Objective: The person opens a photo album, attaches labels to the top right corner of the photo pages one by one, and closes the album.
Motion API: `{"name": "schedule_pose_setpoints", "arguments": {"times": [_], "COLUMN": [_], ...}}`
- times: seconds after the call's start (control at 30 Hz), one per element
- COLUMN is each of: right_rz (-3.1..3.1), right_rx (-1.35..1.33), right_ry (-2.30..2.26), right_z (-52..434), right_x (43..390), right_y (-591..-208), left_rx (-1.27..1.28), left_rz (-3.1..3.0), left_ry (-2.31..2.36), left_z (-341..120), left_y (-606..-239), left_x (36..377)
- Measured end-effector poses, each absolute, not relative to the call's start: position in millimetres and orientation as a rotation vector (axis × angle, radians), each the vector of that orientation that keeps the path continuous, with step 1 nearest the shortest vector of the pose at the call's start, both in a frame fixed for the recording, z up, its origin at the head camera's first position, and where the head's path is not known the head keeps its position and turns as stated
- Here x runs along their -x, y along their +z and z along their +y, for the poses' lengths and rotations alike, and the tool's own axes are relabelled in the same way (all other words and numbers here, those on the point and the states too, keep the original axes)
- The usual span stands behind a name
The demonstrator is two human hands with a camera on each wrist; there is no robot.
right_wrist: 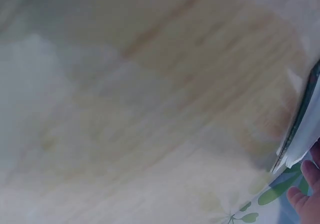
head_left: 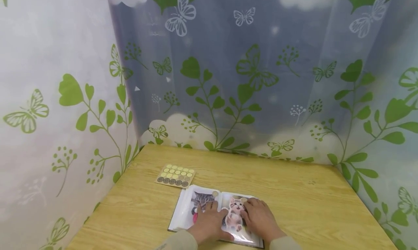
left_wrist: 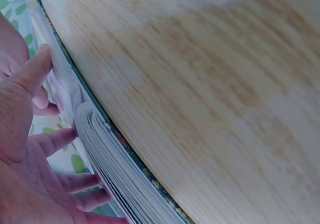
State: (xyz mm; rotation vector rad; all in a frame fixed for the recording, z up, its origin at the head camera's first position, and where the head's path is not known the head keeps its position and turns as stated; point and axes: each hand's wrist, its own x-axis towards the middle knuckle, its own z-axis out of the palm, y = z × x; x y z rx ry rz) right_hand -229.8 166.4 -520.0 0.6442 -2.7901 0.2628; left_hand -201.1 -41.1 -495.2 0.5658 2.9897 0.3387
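Observation:
A photo album (head_left: 179, 215) lies open on the table, with a grey tabby cat picture (head_left: 204, 197) on its left page and a kitten picture (head_left: 234, 217) on its right. My left hand (head_left: 209, 222) rests with spread fingers across the left page and the middle fold. On the right page, my right hand (head_left: 262, 219) touches the upper outer part with its fingers. Small round stickers show near the upper corners, one on the left page (head_left: 215, 193) and one beside my right fingertips (head_left: 244, 199). In the left wrist view, the stacked page edges (left_wrist: 107, 159) show under my left fingers.
A sheet of round stickers (head_left: 174, 176), yellow and dark, lies just beyond the album's upper left corner. Wood-grain tabletop (head_left: 313, 203) extends around the album. Leaf-and-butterfly printed curtains (head_left: 228, 79) stand along the back and both sides.

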Motion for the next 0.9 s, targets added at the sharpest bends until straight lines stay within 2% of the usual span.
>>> {"name": "schedule_pose_setpoints", "arguments": {"times": [0.37, 0.9], "right_rz": [-2.774, -2.868], "right_rx": [-0.661, -0.669], "right_ry": [0.255, 0.289], "right_z": [157, 149], "right_x": [238, 229], "right_y": [-519, -517], "left_rx": [-0.584, -0.591], "left_rz": [3.012, 3.032], "left_ry": [0.290, 0.298], "left_z": [-42, -41], "left_y": [-495, -498], "left_x": [201, 200]}}
